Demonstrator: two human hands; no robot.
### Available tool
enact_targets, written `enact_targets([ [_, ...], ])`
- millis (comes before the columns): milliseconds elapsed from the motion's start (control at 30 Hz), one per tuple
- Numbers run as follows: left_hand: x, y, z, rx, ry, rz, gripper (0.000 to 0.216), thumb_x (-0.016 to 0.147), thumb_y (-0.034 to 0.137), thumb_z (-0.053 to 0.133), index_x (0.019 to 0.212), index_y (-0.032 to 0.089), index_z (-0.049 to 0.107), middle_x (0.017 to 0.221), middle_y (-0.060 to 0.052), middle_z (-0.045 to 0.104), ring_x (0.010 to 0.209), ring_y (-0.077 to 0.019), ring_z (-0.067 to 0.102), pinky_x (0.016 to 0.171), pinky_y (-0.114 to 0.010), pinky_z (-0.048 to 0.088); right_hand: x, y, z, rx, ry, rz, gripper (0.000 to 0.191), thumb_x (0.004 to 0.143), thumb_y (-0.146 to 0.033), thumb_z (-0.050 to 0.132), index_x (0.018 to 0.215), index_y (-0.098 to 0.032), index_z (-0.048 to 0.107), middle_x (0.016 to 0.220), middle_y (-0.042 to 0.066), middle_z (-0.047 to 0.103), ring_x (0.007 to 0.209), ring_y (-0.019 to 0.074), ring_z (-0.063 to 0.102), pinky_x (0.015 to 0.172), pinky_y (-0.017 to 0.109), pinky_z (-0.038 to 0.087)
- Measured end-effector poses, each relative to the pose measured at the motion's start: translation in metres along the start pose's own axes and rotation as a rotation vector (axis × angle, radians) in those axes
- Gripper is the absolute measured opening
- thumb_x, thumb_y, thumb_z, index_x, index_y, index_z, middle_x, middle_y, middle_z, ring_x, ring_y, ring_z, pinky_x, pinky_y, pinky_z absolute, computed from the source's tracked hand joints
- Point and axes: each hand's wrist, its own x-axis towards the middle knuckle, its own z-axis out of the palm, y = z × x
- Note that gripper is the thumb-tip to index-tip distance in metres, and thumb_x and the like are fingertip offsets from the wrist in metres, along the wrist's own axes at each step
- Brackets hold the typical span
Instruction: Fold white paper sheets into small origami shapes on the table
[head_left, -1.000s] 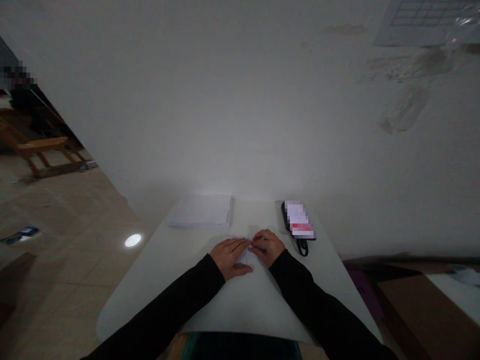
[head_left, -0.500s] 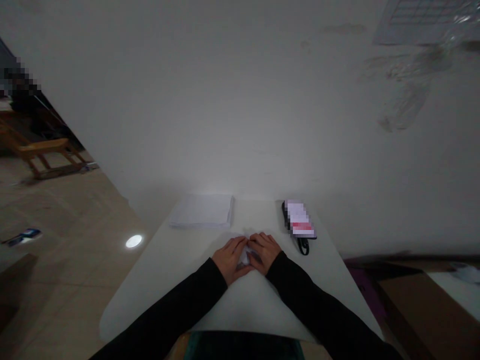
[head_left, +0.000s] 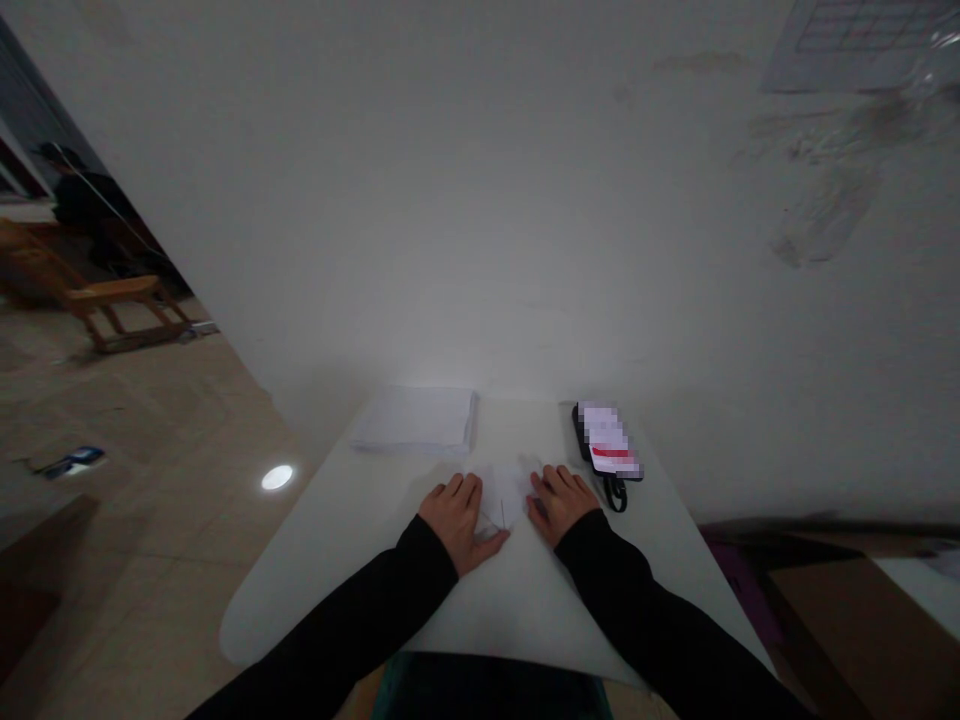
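One white surface point(head_left: 480, 610), read as a dial, carries a stack of paper point(head_left: 416, 418) at eleven o'clock. Near the middle, the hands are apart: the left hand point(head_left: 456, 520) rests with thumb spread from fingers, the right hand point(head_left: 564, 502) is curled. A phone point(head_left: 609, 440) lies at two o'clock. Between the hands, a small creased sheet point(head_left: 501, 496) has left fingertips at its nine o'clock, right ones at three; whether either pinches it, I cannot tell.

Dim light, faint soft shadows
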Motion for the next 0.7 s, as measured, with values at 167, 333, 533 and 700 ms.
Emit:
enact_targets([
  [167, 0.002, -0.005, -0.001, -0.005, 0.016, 0.082, 0.056, 0.076, 0.058, 0.043, 0.104, 0.011, 0.056, 0.098, -0.015, 0.057, 0.093, -0.0295, 0.051, 0.082, -0.045, 0.041, -0.002, 0.003, -0.002, 0.279, 0.035, -0.104, 0.046, 0.066, -0.028, 0.055, 0.109, -0.012, 0.055, 0.108, 0.015, 0.051, 0.099, 0.0276, 0.045, 0.078, 0.039, 0.038],
  [333, 0.006, -0.008, -0.002, -0.024, 0.002, 0.113, 0.037, 0.086, 0.043, 0.037, 0.099, 0.016, 0.058, 0.091, -0.011, 0.058, 0.086, -0.0232, 0.053, 0.074, -0.037, 0.044, 0.003, 0.005, 0.004, 0.437, 0.079, -0.237, 0.056, 0.065, -0.021, 0.053, 0.121, -0.015, 0.046, 0.109, 0.01, 0.055, 0.102, 0.0241, 0.046, 0.089, 0.041, 0.032],
  [533, 0.008, -0.008, -0.006, -0.133, -0.034, 0.119, 0.049, 0.07, 0.043, 0.054, 0.111, 0.016, 0.052, 0.104, -0.012, 0.055, 0.094, -0.0278, 0.049, 0.08, -0.042, 0.039, 0.007, 0.01, 0.008, 0.472, 0.073, -0.255, 0.06, 0.052, -0.011, 0.047, 0.112, -0.014, 0.054, 0.101, 0.01, 0.058, 0.094, 0.0234, 0.05, 0.086, 0.04, 0.034],
  [700, 0.011, -0.006, -0.007, -0.275, -0.06, 0.095, 0.052, 0.058, 0.013, 0.052, 0.11, 0.019, 0.051, 0.107, -0.007, 0.055, 0.1, -0.0249, 0.047, 0.087, -0.04, 0.036, 0.01, 0.013, 0.011, 0.466, 0.052, -0.223, 0.057, 0.051, -0.004, 0.043, 0.106, -0.015, 0.058, 0.097, 0.009, 0.06, 0.092, 0.022, 0.051, 0.082, 0.038, 0.037],
])
